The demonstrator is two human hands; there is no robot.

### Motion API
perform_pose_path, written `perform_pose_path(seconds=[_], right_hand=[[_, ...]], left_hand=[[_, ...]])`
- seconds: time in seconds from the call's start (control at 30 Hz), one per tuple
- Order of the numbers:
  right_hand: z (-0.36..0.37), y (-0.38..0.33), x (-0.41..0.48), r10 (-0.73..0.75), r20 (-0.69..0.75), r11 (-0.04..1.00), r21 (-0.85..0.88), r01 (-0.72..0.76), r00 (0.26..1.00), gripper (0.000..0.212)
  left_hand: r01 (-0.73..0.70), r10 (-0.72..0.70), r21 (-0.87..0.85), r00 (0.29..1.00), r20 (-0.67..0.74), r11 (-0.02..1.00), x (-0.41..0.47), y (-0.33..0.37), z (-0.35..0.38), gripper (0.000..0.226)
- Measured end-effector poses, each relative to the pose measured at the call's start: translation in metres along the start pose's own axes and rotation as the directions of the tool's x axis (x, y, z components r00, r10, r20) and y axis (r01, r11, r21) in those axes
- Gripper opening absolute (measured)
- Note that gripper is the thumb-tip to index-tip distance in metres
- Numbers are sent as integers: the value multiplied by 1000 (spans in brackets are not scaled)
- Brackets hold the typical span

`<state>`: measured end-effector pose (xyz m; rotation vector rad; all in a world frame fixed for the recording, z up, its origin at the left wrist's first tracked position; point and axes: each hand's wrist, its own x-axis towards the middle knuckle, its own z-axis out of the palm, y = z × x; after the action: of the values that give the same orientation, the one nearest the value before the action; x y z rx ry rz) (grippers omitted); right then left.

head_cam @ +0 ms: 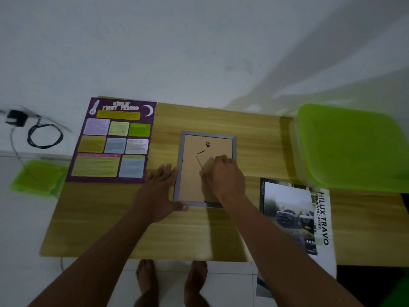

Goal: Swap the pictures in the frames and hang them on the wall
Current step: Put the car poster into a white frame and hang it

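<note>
The grey picture frame (208, 133) lay face down near the middle of the wooden table (199, 235), its tan backing board (191, 187) turned up and a small metal hanger (207, 144) showing near the far edge. The right hand (225, 176) sat on the backing with its fingers curled in tight. As far as I could make out, they pinched the card stand (209, 165), which was lifted a little off the board, though the fingertips themselves were hidden under the knuckles. The left hand (159, 191) lay flat on the tabletop with its fingers straight and close together. It pressed against the frame's left edge, the thumb reaching along the near left corner.

A purple poster (115, 140) with coloured text boxes lay flat on the left part of the table, just beside the left hand. To the right of the frame, near the table's front edge, lay a truck picture (292, 216) with bold lettering down its side. Behind that stood a plastic box with a bright green lid (349, 147).

On the floor to the left lay a green tray (37, 178), a black charger (16, 118) and its coiled cable (45, 136). The person's bare feet (147, 278) stood on the white tiles at the near edge of the table.
</note>
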<state>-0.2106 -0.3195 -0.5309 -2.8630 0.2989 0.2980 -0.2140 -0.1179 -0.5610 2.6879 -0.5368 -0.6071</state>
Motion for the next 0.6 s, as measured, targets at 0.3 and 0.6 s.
perform_pose_path(seconds=[0.3, 0.6], right_hand=[[6, 10, 0, -149, -31, 986, -73, 147, 988, 51], [2, 18, 10, -289, -15, 955, -71, 288, 957, 49]], left_hand=[[10, -11, -21, 999, -33, 1000, 1, -3, 4, 125], [31, -32, -18, 997, -72, 999, 1, 2, 7, 92]])
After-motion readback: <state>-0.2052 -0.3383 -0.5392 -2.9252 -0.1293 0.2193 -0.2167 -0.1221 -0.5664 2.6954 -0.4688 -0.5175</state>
